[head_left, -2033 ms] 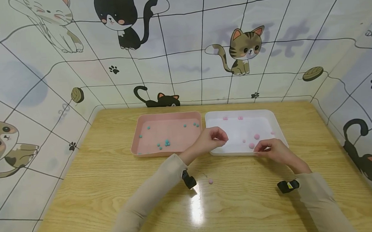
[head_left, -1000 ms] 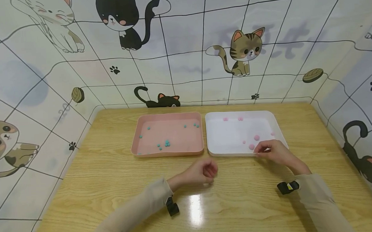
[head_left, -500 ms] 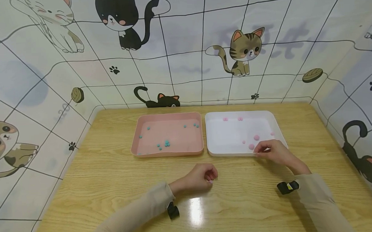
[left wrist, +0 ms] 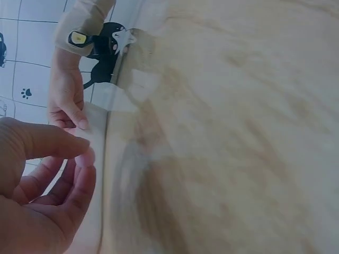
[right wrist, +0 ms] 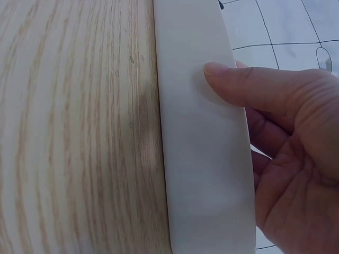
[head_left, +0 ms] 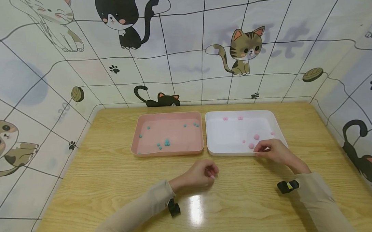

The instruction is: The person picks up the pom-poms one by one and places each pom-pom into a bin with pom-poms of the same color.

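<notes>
My left hand (head_left: 201, 173) is above the wooden table, in front of the gap between two trays. Between its thumb and fingertips it pinches a small pink ball (left wrist: 86, 157), partly covered by the fingers. My right hand (head_left: 274, 151) grips the front wall of the white tray (head_left: 227, 147); in the right wrist view the thumb presses the tray's outer side (right wrist: 206, 148) while the other fingers are behind the rim. Several pink balls lie in that tray, among them a larger pink ball (head_left: 256, 137) near the right hand.
Left of the white tray stands a pink tray (head_left: 174, 128) holding several small teal balls (head_left: 167, 143). Both trays are near the back of the wooden table (head_left: 114, 186), before a wall (head_left: 184, 68) printed with cats.
My left hand came back from over the white tray to the table front and picked up the pink ball lying there, then rose slightly. The right hand has stayed on the tray.
</notes>
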`<move>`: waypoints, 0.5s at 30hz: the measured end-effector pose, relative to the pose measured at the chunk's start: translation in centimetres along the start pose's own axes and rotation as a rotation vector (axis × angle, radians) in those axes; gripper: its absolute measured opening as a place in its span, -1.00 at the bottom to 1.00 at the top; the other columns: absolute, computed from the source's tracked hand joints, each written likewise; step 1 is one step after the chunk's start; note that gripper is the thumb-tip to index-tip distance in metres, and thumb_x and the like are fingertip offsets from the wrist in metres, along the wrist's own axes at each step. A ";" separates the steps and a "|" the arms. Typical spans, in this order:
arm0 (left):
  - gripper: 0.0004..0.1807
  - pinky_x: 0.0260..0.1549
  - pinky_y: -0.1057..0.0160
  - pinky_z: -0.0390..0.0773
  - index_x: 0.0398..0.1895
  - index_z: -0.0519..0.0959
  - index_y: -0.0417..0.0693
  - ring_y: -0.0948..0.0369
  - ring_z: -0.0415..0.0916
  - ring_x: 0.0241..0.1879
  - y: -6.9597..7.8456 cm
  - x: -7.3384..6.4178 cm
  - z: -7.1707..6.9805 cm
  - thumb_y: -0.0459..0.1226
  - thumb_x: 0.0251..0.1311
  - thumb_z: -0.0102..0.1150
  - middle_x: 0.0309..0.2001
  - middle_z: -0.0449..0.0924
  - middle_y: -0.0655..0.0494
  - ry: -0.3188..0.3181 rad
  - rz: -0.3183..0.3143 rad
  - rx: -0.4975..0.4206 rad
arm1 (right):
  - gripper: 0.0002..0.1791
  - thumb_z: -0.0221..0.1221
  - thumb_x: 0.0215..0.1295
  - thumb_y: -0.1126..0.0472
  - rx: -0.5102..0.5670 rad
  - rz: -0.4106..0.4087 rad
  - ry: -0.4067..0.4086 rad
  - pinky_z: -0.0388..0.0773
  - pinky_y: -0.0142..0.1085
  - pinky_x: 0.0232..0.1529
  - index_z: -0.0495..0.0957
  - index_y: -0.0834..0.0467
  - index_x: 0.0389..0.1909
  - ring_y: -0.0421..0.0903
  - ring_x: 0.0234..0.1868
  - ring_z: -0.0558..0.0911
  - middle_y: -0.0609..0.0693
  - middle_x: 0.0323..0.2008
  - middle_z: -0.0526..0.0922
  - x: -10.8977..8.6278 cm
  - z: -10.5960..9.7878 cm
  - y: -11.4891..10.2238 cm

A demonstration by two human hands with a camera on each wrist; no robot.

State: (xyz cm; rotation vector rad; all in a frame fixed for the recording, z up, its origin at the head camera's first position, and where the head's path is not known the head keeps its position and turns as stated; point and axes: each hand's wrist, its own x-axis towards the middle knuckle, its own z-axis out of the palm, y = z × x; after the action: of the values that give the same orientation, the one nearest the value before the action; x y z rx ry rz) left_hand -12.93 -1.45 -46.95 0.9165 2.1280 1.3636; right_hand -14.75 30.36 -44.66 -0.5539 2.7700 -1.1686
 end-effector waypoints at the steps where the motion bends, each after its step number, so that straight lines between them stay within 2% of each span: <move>1: -0.76 -0.29 0.45 0.54 -0.32 0.51 -0.33 0.30 0.47 -0.36 0.2 0.1 -0.1 -0.67 -0.08 0.11 -0.34 0.53 -0.07 0.008 0.009 -0.015 | -0.87 0.34 0.01 0.41 0.002 -0.001 0.001 0.53 -0.46 -0.40 0.60 0.15 -0.52 -0.35 -0.44 0.46 -0.13 -0.51 0.58 0.0 0.0 0.0; 6: -0.80 -0.24 0.43 0.56 -0.28 0.49 -0.43 0.17 0.51 -0.28 1.2 1.0 -0.7 -0.66 -0.02 0.13 -0.28 0.53 -0.20 0.047 0.078 -0.066 | -0.86 0.33 0.01 0.42 -0.008 -0.001 -0.006 0.54 -0.45 -0.39 0.60 0.13 -0.52 -0.35 -0.44 0.46 -0.15 -0.51 0.57 0.0 0.0 0.1; 9: -0.83 -0.23 0.42 0.55 -0.28 0.48 -0.43 0.11 0.52 -0.25 1.7 1.9 -1.3 -0.63 0.01 0.15 -0.29 0.53 -0.21 0.086 0.121 -0.073 | -0.88 0.33 0.02 0.41 -0.016 0.004 -0.012 0.55 -0.44 -0.39 0.60 0.15 -0.51 -0.35 -0.44 0.47 -0.14 -0.51 0.57 0.0 0.0 0.1; 12: -0.84 -0.22 0.41 0.56 -0.29 0.49 -0.42 0.10 0.52 -0.24 2.1 3.0 -1.8 -0.62 0.03 0.15 -0.29 0.54 -0.20 0.127 0.131 -0.092 | -0.89 0.33 0.03 0.41 -0.012 0.009 -0.015 0.55 -0.44 -0.38 0.60 0.16 -0.51 -0.34 -0.44 0.47 -0.13 -0.51 0.57 0.1 -0.1 -0.1; 15: -0.83 -0.19 0.38 0.56 -0.27 0.49 -0.43 0.11 0.52 -0.22 2.4 4.0 -2.3 -0.63 0.03 0.15 -0.26 0.54 -0.21 0.147 0.121 -0.150 | -0.89 0.33 0.03 0.40 -0.003 0.019 -0.021 0.54 -0.45 -0.38 0.60 0.16 -0.51 -0.34 -0.44 0.46 -0.13 -0.50 0.57 0.1 -0.1 -0.2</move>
State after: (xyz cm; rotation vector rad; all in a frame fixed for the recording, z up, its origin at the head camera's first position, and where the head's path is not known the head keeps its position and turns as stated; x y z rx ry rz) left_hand -16.48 0.74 -43.87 0.9231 2.0698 1.6733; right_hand -14.79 30.28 -44.40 -0.5361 2.7538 -1.1492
